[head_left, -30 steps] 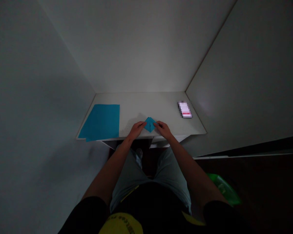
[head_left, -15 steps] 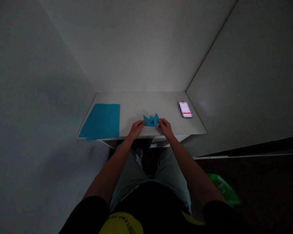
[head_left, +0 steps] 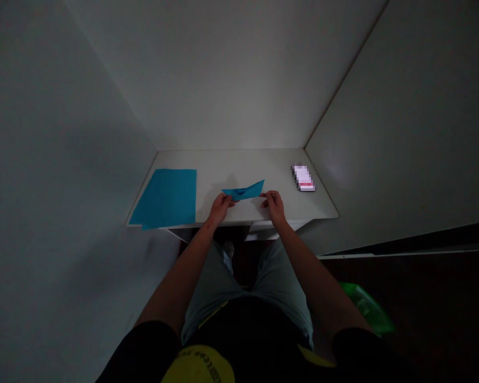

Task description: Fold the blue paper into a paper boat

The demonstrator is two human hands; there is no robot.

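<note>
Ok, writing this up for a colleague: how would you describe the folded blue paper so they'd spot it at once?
At the white desk in the room's corner, look to the middle of its front edge. The folded blue paper, a pointed boat-like shape, is held between the left hand and the right hand, unlike the flat blue sheet lying to its left.

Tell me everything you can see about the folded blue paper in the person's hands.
The folded blue paper is thin, matte and teal-blue, pulled out into a long, shallow boat shape with pointed ends and a dark slit along its middle. The left hand holds one end and the right hand the other, above a white tabletop.
</note>
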